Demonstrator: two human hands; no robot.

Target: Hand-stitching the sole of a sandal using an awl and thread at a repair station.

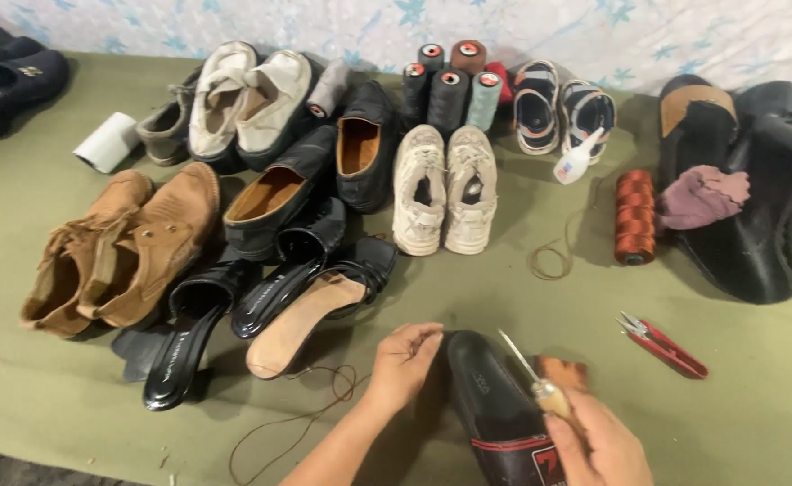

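A: Where is the shoe (495,396) lying from your hands?

B: You are keeping it between them, low in the view on the green cloth (756,423). Its toe is pointing up and away from you, its heel end is running toward the bottom edge, so the long axis is going nearly straight away from your body, tilted a little to the left at the toe.

A: And your left hand (405,360)?

B: It is resting just beside the toe, on the shoe's left flank. The fingers are curled in and pinched together, touching or almost touching the rim; I cannot tell whether they are pinching the brown thread (297,423) that is trailing over the cloth below them.

A: Your right hand (598,445)?

B: You are closing it round the wooden handle of an awl (535,373), a full fist. The metal spike is pointing up and to the left, slanting over the shoe's right edge, its tip hanging above the side of the upper near the toe. So the awl is crossing the shoe's axis at a shallow angle.

A: Which hand is nearer the toe?

B: The left, plainly. The right is sitting by the heel end, with only the spike reaching forward.

A: Anything close by?

B: Red snips (664,344) are lying to your right, well apart from the shoe. A tan insole (301,319) is lying just left of your left hand, among black heels (234,315).
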